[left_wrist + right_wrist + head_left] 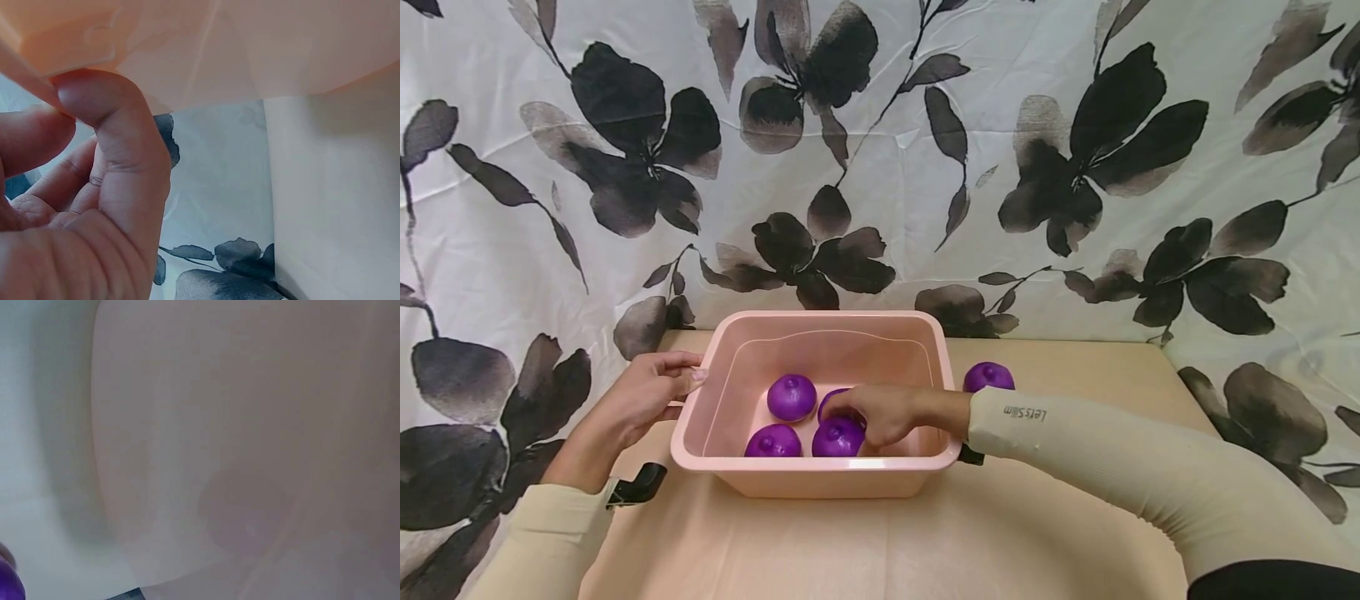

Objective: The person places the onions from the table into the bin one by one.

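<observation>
A pink plastic tub [827, 485] stands on the table with several glossy purple balls in it, each with a small nub. My left hand [647, 387] pinches the tub's left rim; in the left wrist view its thumb [94, 97] presses against the wall. Reaching over the right rim, my right hand [883, 414] curls its fingers round a purple ball [838, 437] near the front wall. Another ball [831, 398] is partly hidden behind those fingers. Two more balls sit at the left, one towards the middle [792, 397] and one by the front wall [773, 441].
Outside the tub, one purple ball [988, 377] lies beyond the right forearm; its edge [9, 586] shows in the right wrist view. A cloth with dark flowers [925, 192] hangs behind the tan table [895, 550].
</observation>
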A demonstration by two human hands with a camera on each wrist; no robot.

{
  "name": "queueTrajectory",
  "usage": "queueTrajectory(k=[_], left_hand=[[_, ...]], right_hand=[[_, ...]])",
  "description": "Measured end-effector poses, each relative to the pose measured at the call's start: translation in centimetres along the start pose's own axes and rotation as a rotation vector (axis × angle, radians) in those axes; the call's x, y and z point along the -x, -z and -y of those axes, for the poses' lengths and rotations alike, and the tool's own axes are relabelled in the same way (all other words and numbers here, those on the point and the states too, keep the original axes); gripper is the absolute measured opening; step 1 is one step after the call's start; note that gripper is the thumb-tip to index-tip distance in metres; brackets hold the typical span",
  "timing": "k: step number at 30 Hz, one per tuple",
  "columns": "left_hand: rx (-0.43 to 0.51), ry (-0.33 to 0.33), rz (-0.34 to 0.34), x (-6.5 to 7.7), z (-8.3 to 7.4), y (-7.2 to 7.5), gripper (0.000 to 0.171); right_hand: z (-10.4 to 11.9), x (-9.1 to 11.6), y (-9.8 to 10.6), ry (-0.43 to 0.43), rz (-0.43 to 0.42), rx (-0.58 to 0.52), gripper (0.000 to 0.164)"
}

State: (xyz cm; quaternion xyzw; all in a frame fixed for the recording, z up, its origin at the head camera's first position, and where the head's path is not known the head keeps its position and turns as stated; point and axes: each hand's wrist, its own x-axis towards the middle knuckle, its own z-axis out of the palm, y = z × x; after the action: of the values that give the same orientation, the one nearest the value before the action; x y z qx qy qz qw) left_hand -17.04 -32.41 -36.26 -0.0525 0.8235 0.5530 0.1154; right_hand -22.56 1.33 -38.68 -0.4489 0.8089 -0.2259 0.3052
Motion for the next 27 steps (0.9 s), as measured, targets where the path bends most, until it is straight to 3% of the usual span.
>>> queueTrajectory(k=[7, 12, 17, 21, 27], left_hand=[[0.018, -0.005, 0.008, -0.1, -0.2, -0.3, 0.05], [0.026, -0.01, 0.015, -0.2, -0.2, -0.4, 0.051], [0.019, -0.005, 0.008, -0.3, -0.2, -0.6, 0.051], [0.014, -0.001, 0.007, -0.3, -0.2, -0.6, 0.051], [-0.007, 0.003, 0.005, 0.0, 0.0, -0.3, 0.051]], right_hand=[[0.1, 0.4, -0.2, -0.036, 0.019, 0.034, 0.064], [0.1, 0.8, 0.0, -0.053, -0.025, 0.054, 0.068], [0.8, 2.1, 1.6, -0.066, -0.143, -0.023, 0.073], [1.1, 5.0, 3.5, -0.086, -0.251, -0.127, 0.075], [-1.6, 10.0, 5.1, -0.067, -0.451, -0.248, 0.07]])
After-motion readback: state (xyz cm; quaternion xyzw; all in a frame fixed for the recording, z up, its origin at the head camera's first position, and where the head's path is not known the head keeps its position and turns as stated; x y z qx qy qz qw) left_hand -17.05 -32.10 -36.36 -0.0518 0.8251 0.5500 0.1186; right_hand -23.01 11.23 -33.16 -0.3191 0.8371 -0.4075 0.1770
